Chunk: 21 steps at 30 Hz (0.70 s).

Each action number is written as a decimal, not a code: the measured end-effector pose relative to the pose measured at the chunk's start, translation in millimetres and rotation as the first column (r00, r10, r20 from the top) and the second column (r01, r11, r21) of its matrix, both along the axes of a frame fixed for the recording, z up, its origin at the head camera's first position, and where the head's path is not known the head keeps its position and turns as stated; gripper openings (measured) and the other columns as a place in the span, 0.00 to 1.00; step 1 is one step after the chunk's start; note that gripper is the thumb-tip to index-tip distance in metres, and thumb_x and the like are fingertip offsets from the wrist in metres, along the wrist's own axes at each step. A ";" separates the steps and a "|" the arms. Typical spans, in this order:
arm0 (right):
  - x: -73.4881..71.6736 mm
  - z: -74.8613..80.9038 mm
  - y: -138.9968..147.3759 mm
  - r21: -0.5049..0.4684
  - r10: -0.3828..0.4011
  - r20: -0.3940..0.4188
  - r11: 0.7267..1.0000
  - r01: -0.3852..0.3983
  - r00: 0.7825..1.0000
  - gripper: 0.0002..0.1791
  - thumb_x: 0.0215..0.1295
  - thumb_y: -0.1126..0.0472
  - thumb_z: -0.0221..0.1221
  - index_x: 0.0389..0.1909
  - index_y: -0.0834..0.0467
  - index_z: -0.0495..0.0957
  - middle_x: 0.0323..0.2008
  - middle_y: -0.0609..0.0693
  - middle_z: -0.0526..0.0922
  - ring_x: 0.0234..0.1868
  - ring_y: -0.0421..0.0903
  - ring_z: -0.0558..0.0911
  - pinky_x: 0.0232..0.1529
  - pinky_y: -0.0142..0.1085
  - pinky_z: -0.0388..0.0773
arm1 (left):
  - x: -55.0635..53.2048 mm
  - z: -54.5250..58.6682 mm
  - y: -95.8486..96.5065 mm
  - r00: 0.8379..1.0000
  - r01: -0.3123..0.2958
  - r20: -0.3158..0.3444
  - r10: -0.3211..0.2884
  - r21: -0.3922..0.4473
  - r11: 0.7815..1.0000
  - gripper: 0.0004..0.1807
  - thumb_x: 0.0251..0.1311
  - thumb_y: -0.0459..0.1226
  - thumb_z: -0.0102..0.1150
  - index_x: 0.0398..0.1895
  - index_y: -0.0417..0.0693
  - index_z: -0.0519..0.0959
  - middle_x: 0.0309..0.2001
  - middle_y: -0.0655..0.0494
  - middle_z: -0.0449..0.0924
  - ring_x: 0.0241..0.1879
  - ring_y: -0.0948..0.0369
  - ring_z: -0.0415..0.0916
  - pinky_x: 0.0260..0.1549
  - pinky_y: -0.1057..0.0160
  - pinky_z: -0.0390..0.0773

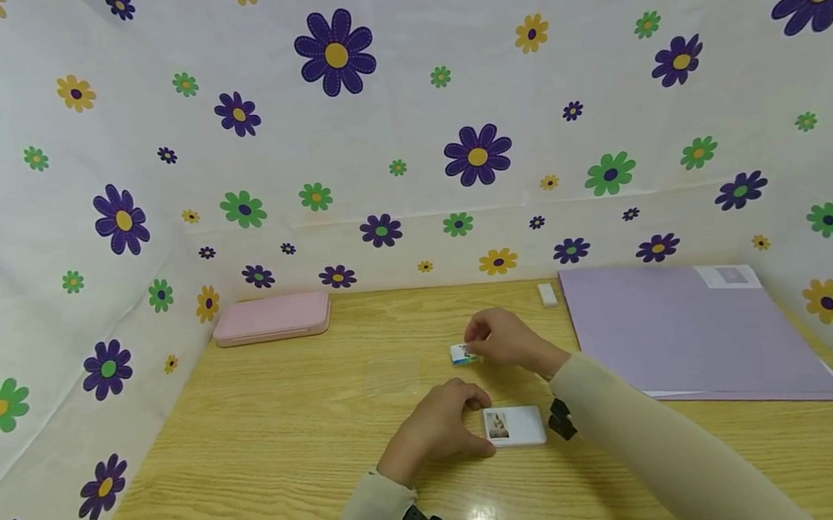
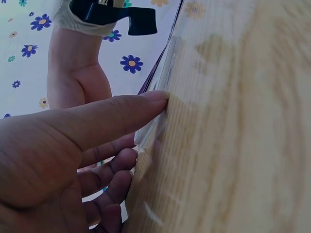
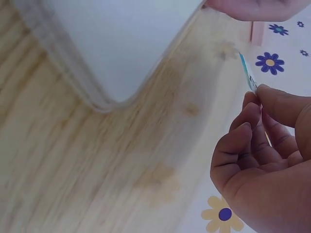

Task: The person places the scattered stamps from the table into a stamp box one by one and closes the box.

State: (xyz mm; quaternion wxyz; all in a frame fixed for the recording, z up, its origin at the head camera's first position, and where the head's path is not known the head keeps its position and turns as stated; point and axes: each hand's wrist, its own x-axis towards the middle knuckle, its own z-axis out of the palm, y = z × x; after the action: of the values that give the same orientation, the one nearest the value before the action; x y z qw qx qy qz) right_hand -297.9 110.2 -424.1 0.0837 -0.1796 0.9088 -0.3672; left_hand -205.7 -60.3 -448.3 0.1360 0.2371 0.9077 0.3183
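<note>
My right hand (image 1: 503,339) pinches a small white card (image 1: 461,354) with a blue-green edge between thumb and forefinger, above the table. In the right wrist view the card (image 3: 249,75) is seen nearly edge-on. Nearer to me lies a flat white case (image 1: 524,424) with a small picture at its left end. My left hand (image 1: 439,421) holds this case by its left end, thumb at the near corner and forefinger at the far one. The left wrist view shows the thumb (image 2: 131,109) against the case's clear-looking edge; the other fingers are curled beneath.
A pink pencil case (image 1: 271,318) lies at the back left. Toward the right is a large purple folder (image 1: 680,335) with white sheets under its edge. A small white block (image 1: 547,295) sits beside it. A faint transparent sheet (image 1: 390,376) lies mid-table. Flowered cloth (image 1: 402,111) surrounds the table.
</note>
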 end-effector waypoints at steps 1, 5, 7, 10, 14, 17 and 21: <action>1.4 0.7 1.3 -0.008 0.001 -0.003 1.000 -0.001 1.000 0.02 0.64 0.65 0.65 0.34 0.59 0.81 0.32 0.48 0.80 0.34 0.45 0.76 0.35 0.36 0.75 | 0.0 -0.1 -0.1 1.000 0.001 0.000 -0.001 0.001 1.000 0.27 0.43 0.45 0.81 0.47 0.52 0.81 0.43 0.62 0.73 0.45 0.64 0.71 0.48 0.64 0.73; 7.1 3.8 6.9 -0.047 0.005 -0.004 0.999 -0.005 1.000 0.02 0.65 0.65 0.64 0.35 0.60 0.81 0.32 0.49 0.80 0.35 0.45 0.76 0.34 0.36 0.75 | -0.1 -1.0 -0.3 1.000 0.004 -0.002 -0.004 0.009 1.000 0.27 0.42 0.45 0.81 0.47 0.52 0.81 0.44 0.62 0.74 0.45 0.64 0.72 0.48 0.64 0.74; 10.2 5.6 10.0 -0.064 0.009 0.003 0.998 -0.009 1.000 0.02 0.65 0.65 0.64 0.37 0.60 0.81 0.32 0.49 0.81 0.35 0.46 0.76 0.34 0.36 0.76 | -0.1 -1.1 -0.2 1.000 0.003 -0.002 -0.003 0.012 1.000 0.27 0.42 0.44 0.82 0.47 0.51 0.81 0.44 0.62 0.74 0.45 0.64 0.72 0.48 0.64 0.73; 14.6 7.2 15.1 -0.078 0.017 0.010 0.997 -0.016 1.000 0.04 0.66 0.65 0.63 0.39 0.61 0.83 0.32 0.48 0.82 0.35 0.45 0.77 0.34 0.36 0.76 | 0.2 -1.1 0.1 1.000 0.000 0.003 0.000 0.016 1.000 0.27 0.42 0.44 0.82 0.47 0.52 0.81 0.44 0.62 0.74 0.45 0.64 0.72 0.48 0.64 0.73; 21.4 9.5 22.6 -0.087 0.022 0.014 0.996 -0.021 1.000 0.04 0.67 0.64 0.62 0.39 0.60 0.84 0.32 0.47 0.83 0.35 0.45 0.78 0.35 0.37 0.77 | 0.4 -1.2 0.2 1.000 0.000 0.007 0.000 0.021 1.000 0.27 0.41 0.44 0.82 0.47 0.52 0.81 0.43 0.63 0.74 0.44 0.65 0.71 0.47 0.64 0.73; 26.5 12.0 27.6 -0.100 0.022 0.019 0.995 -0.020 1.000 0.03 0.67 0.64 0.63 0.37 0.59 0.84 0.31 0.47 0.83 0.34 0.45 0.78 0.36 0.37 0.77 | 0.5 -1.3 0.1 1.000 0.000 0.008 0.000 0.028 1.000 0.27 0.41 0.44 0.82 0.47 0.52 0.81 0.42 0.63 0.74 0.44 0.65 0.71 0.47 0.64 0.74; 32.8 15.7 32.8 -0.123 0.019 0.038 0.992 -0.015 0.999 0.03 0.67 0.63 0.63 0.35 0.58 0.84 0.31 0.47 0.83 0.33 0.44 0.78 0.36 0.37 0.77 | 0.4 -1.8 -0.2 1.000 -0.004 0.006 0.004 0.033 0.999 0.27 0.41 0.44 0.82 0.47 0.52 0.81 0.42 0.62 0.73 0.44 0.64 0.71 0.47 0.64 0.74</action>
State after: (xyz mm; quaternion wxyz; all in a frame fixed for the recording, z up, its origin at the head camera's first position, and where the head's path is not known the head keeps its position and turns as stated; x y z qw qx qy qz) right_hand -265.1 142.9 -408.5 0.0933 -0.1850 0.8812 -0.4249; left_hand -205.3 -60.5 -450.0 0.1340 0.2364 0.9025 0.3340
